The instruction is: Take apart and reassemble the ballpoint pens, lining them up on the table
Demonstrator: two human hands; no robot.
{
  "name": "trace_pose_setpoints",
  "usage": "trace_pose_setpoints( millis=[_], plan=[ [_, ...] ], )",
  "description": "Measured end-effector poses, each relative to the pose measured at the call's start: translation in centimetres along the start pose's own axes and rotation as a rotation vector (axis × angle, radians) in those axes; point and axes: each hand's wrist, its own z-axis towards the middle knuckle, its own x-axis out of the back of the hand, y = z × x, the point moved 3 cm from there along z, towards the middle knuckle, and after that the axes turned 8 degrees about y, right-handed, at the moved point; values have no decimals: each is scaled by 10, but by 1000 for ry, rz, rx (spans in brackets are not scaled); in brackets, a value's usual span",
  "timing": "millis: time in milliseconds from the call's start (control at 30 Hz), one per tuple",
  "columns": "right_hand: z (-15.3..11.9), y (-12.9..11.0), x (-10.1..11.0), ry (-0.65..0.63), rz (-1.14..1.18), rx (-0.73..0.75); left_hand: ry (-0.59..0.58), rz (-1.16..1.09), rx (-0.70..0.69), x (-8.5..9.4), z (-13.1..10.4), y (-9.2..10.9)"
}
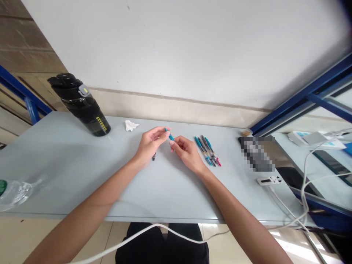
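Both hands meet over the middle of the desk, pinching a small teal pen (170, 136). Thumb and fingers of my left hand (152, 142) close on its upper part. My right hand (187, 151) grips the lower end with curled fingers, which hide how far the pen extends. On the desk, partly covered by my left hand, lies a dark pen-like piece (154, 157). Right of my right hand, several pens (206, 151) lie side by side, with teal and dark caps and one red end.
A black bottle (85, 106) stands at back left, near a crumpled tissue (131, 125). A clear plastic bottle (18, 194) lies at left. On the right are a blurred dark object (257, 154), a white device (268, 180) and white cables (304, 183). Another cable crosses my lap.
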Motion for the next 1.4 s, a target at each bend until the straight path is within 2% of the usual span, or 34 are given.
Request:
trace_pose_setpoints(
  millis=[133,367,600,833,1000,1200,1400],
  plan=[
    [-1,-3,1,8,1,3,35,-29,18,1,0,0],
    [-3,-6,0,-43,7,-17,-101,-153,51,-5,-2,5],
    [-3,-8,-1,-7,-38,18,20,-91,77,-3,0,-6],
    [-3,-6,-2,4,-3,4,-82,-249,97,-4,-2,4],
    [-4,-6,-3,19,-22,-8,39,-153,95,-1,1,-2],
    [-3,-7,-4,50,-10,-20,-37,-278,78,-2,1,0],
    [-3,-4,-1,55,-38,2,73,-185,86,-2,1,-5]
  ],
)
